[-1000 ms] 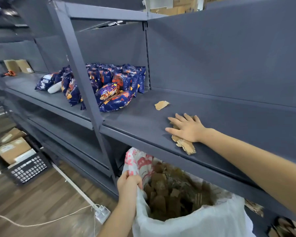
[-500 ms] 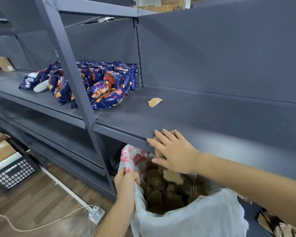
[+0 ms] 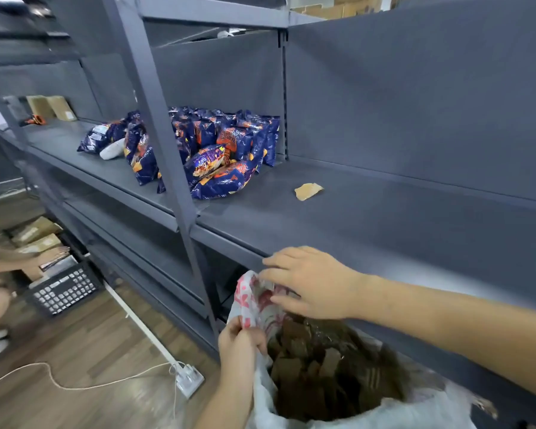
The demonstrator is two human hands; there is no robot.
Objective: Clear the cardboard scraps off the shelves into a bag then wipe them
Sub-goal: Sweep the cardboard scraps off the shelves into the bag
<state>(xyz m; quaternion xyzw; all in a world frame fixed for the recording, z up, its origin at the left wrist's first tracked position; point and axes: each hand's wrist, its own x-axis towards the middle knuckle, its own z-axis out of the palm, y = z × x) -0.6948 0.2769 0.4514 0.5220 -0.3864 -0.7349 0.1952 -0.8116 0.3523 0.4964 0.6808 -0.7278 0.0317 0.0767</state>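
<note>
One torn tan cardboard scrap lies flat on the matte grey metal shelf, well back from the front edge and just right of the glossy blue snack packets. Below the shelf lip, your thin white plastic bag, printed red at the rim, sags open, full of brown cardboard pieces. Your left hand is clenched on the bag's crumpled rim. Your right hand hangs over the bag's mouth, fingers loosely spread, fingertips touching the rim; whether it holds anything, you cannot tell.
</note>
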